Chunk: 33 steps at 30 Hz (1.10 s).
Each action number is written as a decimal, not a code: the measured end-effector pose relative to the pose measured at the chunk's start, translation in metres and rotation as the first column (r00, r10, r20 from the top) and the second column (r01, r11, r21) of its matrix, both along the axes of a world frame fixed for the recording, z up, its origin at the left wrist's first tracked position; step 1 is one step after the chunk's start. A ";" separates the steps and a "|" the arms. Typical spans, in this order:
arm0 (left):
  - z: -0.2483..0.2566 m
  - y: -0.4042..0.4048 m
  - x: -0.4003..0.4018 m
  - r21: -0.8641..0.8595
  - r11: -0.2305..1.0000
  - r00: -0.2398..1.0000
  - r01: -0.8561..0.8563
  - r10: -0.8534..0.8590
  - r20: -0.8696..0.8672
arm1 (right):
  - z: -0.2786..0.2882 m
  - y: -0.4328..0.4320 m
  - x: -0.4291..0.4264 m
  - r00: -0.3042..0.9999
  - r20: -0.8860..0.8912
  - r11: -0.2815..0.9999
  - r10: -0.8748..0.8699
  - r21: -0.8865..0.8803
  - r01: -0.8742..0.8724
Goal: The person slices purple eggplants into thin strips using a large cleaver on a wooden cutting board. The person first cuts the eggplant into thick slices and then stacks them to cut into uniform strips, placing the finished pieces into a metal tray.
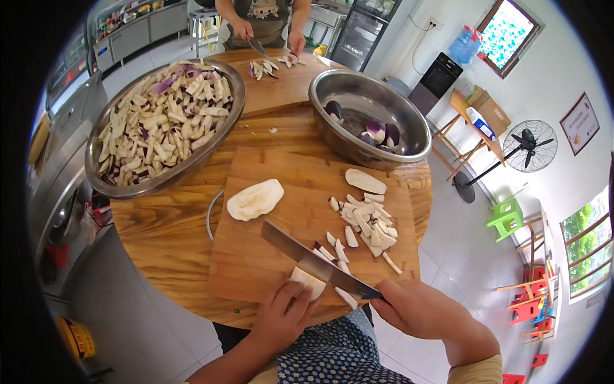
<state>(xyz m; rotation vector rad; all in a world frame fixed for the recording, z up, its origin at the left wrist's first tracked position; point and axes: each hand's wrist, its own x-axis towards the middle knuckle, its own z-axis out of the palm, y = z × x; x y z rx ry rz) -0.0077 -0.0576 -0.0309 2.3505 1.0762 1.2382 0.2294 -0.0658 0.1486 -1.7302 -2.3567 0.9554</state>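
Note:
My left hand (288,312) presses a piece of pale eggplant (308,282) onto the wooden cutting board (297,173), near its front edge. In my right hand (407,307) is the handle of a cleaver-like kitchen knife (312,261), its blade slanting across the board just beyond that piece. Cut eggplant strips (369,221) lie heaped on the board's right side, with a few loose ones by the blade. A broad eggplant slice (255,199) rests at the left of the board, and another oval slice (365,181) lies at its upper right.
A large steel bowl (168,185) heaped with cut eggplant stands at the left. Another steel bowl (331,122) behind the board holds several purple eggplant pieces (375,129). Across the round wooden table (158,240), another person's hands (243,30) cut eggplant on a second board (283,89).

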 end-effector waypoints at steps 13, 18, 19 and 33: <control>0.019 0.007 -0.002 0.042 0.996 0.995 -0.084 0.086 -0.046 | -0.017 -0.001 0.037 0.970 0.073 0.971 -0.233 -0.042 0.236; 0.017 0.004 -0.002 0.022 0.996 0.994 -0.089 0.090 -0.062 | -0.009 -0.006 0.016 0.999 -0.014 0.997 -0.053 0.054 0.053; 0.017 0.004 -0.003 0.024 0.995 0.993 -0.094 0.095 -0.068 | -0.012 -0.006 0.011 0.998 -0.059 0.994 0.027 0.109 -0.020; 0.002 0.004 -0.005 0.029 0.997 0.988 -0.066 0.070 -0.141 | -0.011 0.012 -0.017 0.973 0.166 0.981 0.163 -0.129 -0.142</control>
